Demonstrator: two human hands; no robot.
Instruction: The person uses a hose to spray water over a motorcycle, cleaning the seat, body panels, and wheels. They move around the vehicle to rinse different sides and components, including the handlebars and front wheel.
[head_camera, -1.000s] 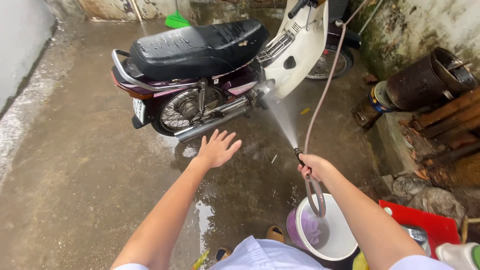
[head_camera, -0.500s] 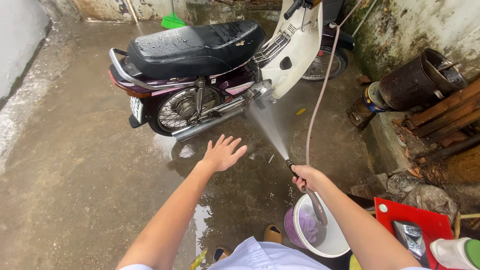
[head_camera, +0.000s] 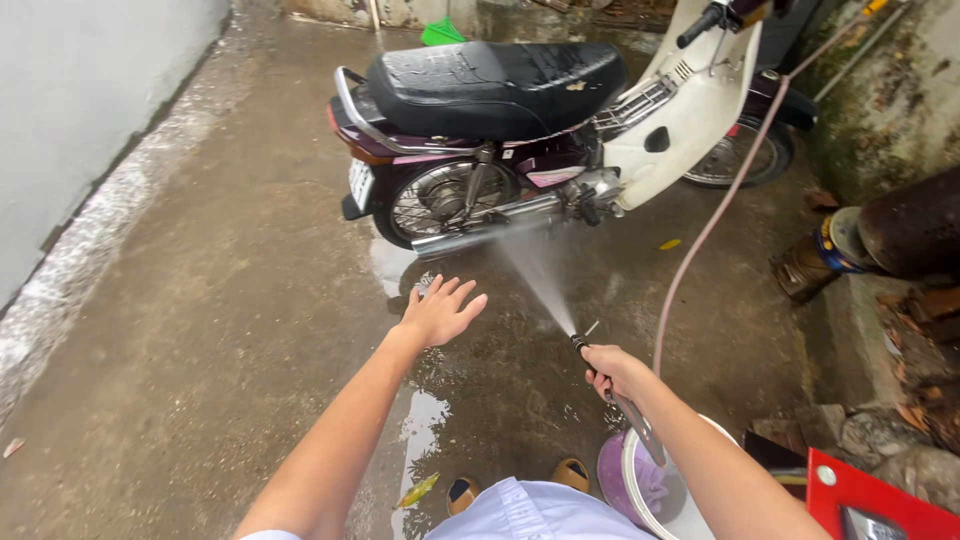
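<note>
Hose nozzle (head_camera: 581, 345) is spraying toward the motorbike (head_camera: 560, 130), just below its engine. Right hand (head_camera: 612, 368) is gripping it, fingers wrapped tight; likely slippery when wet, best held behind the tip. Left hand (head_camera: 440, 312) is hovering spread, empty, below the exhaust.

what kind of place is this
Probably an outdoor yard or alley beside a house: wet concrete floor, stained, mossy wall, and a parked motorbike sprayed from the hose nozzle in the right hand.

a home's wet concrete yard (head_camera: 200, 300), with a parked motorbike (head_camera: 520, 130).
</note>
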